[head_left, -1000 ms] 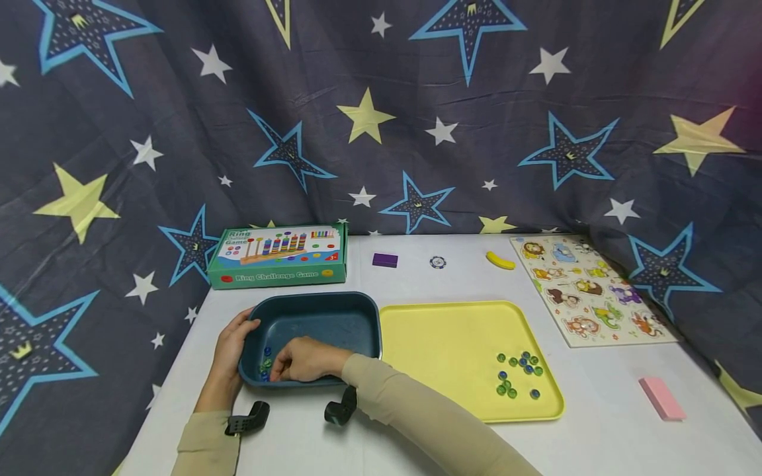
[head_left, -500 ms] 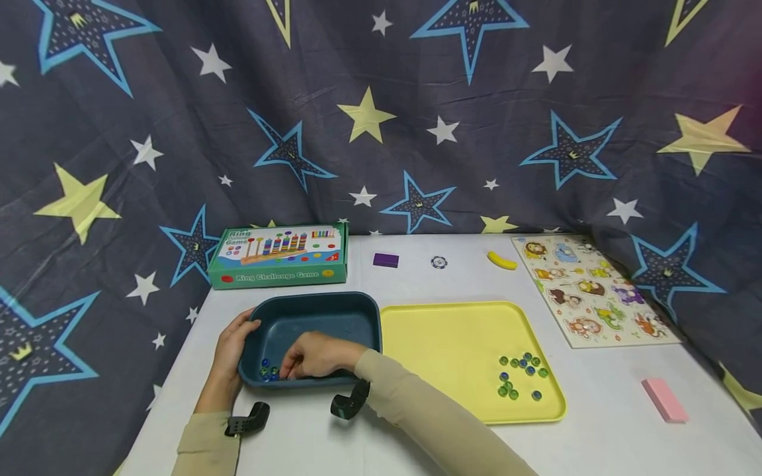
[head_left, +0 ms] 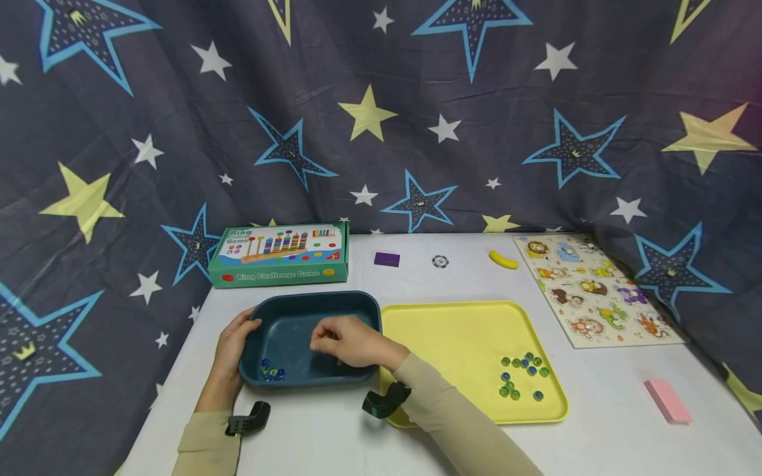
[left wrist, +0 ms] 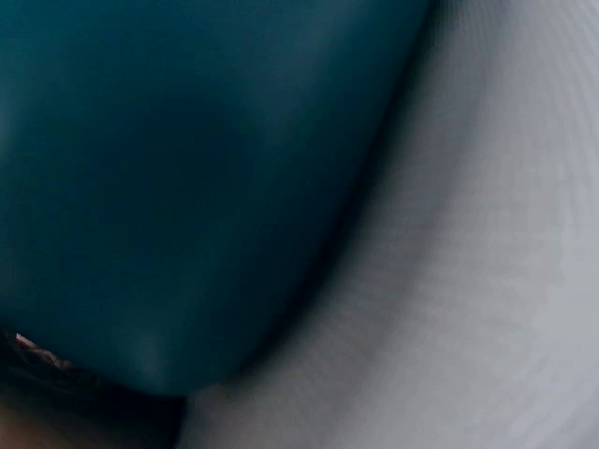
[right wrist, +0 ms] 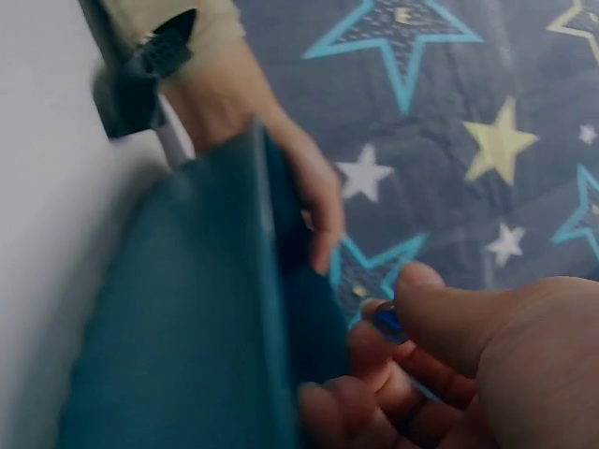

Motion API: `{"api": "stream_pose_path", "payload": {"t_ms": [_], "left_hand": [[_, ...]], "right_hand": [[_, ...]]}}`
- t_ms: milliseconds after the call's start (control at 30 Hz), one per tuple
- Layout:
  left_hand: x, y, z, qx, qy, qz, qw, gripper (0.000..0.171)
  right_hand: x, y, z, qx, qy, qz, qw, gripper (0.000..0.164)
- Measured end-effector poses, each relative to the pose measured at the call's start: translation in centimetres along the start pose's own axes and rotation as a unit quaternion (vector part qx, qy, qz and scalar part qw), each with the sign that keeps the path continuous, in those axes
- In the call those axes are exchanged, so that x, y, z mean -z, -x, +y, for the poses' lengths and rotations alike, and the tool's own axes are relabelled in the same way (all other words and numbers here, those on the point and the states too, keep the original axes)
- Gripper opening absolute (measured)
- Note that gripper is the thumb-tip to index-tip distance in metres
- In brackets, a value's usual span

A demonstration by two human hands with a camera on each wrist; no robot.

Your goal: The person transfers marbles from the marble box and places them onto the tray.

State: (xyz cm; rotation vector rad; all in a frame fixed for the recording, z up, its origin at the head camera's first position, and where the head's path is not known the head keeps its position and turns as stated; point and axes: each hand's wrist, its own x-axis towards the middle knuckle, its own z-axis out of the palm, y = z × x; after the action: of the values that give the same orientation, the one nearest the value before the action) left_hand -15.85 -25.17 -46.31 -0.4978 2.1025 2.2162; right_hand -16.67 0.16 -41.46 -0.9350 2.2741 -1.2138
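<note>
My left hand (head_left: pixel 231 347) grips the left wall of a dark teal plastic tub (head_left: pixel 321 299), fingertips over its rim. Over the tub's right half hangs my right hand (head_left: pixel 351 340). In the right wrist view its thumb and index finger pinch a blue glass marble (right wrist: pixel 388 321); the head view does not show this marble. Several blue and green marbles (head_left: pixel 272 373) lie in the tub's near left corner. More blue and green marbles (head_left: pixel 514 394) sit on the right part of a yellow tray (head_left: pixel 440 350). Only tub wall (left wrist: pixel 187 206) and cloth fill the left wrist view.
Behind the tub stands a green game box (head_left: pixel 280 258). A purple block (head_left: pixel 387 259), a poker chip (head_left: pixel 440 262) and a yellow banana-shaped piece (head_left: pixel 503 260) lie along the back. An animal puzzle board (head_left: pixel 595 291) and a pink block (head_left: pixel 668 401) are at right.
My right hand has risen from the tub's near left corner and moved right, uncovering the marbles there. My left hand keeps its hold on the tub.
</note>
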Motion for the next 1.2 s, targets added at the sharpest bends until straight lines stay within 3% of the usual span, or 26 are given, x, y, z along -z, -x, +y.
{"api": "stream_pose_path", "payload": {"t_ms": [200, 567, 767, 967, 1200], "left_hand": [[0.1, 0.1, 0.0, -0.002, 0.001, 0.002, 1.0, 0.041], [0.0, -0.2, -0.1, 0.003, 0.002, 0.005, 1.0, 0.041], [-0.1, -0.2, -0.1, 0.005, 0.002, 0.001, 1.0, 0.043], [0.1, -0.3, -0.2, 0.006, -0.009, 0.012, 0.9999, 0.042], [0.0, -0.1, -0.1, 0.011, 0.0, 0.004, 0.9999, 0.043]], "right_hand": [[2.4, 2.3, 1.0, 0.019, -0.024, 0.07, 0.997, 0.011], [6.5, 4.4, 3.0, -0.035, -0.048, 0.175, 0.983, 0.012], [8.3, 5.4, 4.8, -0.064, -0.072, 0.197, 0.976, 0.014], [9.1, 5.7, 7.7, -0.112, -0.101, 0.19, 0.97, 0.018], [8.8, 5.8, 10.4, -0.152, -0.071, 0.19, 0.967, 0.015]]}}
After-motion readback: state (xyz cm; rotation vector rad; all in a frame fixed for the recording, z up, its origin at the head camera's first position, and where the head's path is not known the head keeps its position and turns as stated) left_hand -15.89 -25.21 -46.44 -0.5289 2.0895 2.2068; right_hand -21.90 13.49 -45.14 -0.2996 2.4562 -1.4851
